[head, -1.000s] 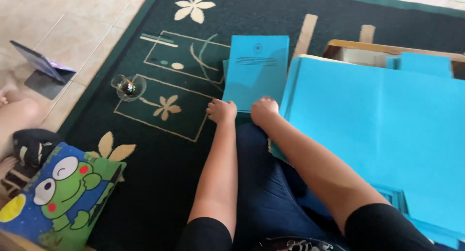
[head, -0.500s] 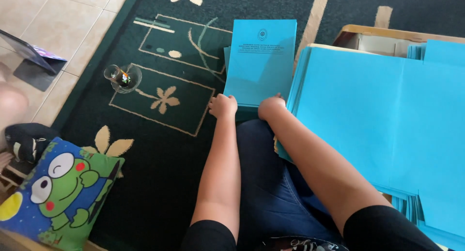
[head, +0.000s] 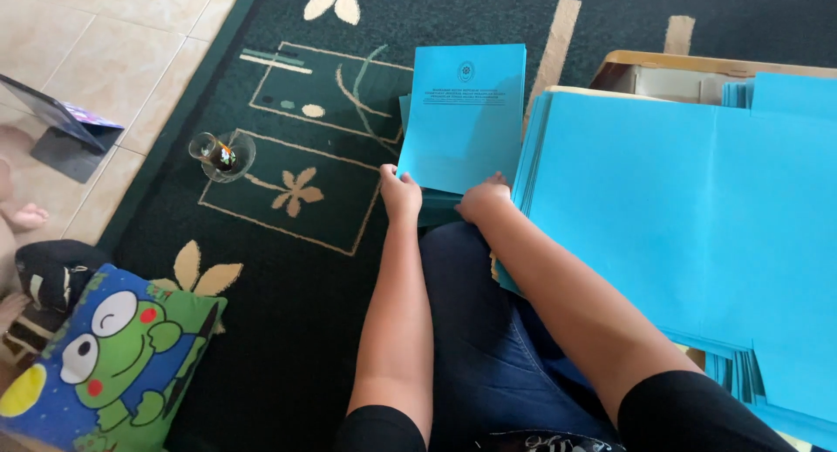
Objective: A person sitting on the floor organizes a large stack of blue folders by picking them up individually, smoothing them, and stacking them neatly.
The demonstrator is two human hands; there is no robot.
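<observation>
Booklets [head: 462, 121] on rug [head: 305, 330], straight ahead, stacked. Left hand [head: 399, 193] at near-left corner of stack, right hand [head: 482, 199] at near-right edge, both touching. Sheets [head: 689, 217] just right of booklets, over lap; box [head: 663, 68] behind sheets. Glass [head: 220, 153] on rug, well left of booklets. Tablet [head: 57, 121] on floor, farther left. Cushion [head: 113, 356] near-left, partly on rug.
</observation>
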